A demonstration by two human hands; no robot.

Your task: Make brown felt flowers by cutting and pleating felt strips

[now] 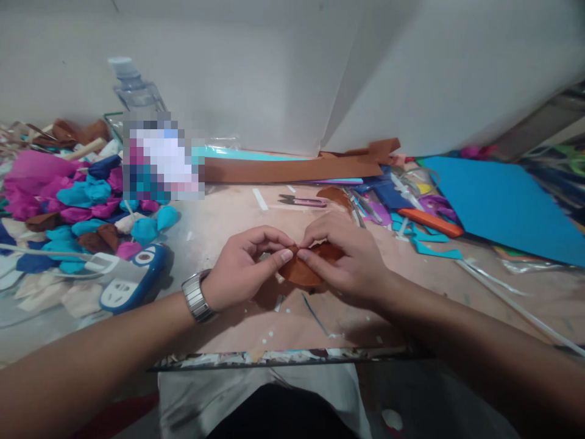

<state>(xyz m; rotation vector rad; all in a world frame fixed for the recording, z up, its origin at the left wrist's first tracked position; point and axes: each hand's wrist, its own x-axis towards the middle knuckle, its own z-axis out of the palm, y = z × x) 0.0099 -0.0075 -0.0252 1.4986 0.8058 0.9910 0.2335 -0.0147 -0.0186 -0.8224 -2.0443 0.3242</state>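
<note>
A round piece of brown fabric or paper (304, 277) is held just above the table, its upper edge pinched together. My left hand (251, 259), with a metal watch (198, 297) on the wrist, closes thumb and forefinger on the gathered edge. Right beside it, my right hand (350, 259) pinches the same brown piece between thumb and fingers, covering its right part. Just beyond the hands lie small thread snips (302, 201), and another brown piece (333, 196) rests near them.
Crumpled coloured bundles (86, 192) pile up at left, by a blue-and-white power strip (137, 277) and a clear bottle (137, 88). Brown strips (292, 171) run along the wall. At right are an orange-handled cutter (432, 222) and a blue sheet (503, 207).
</note>
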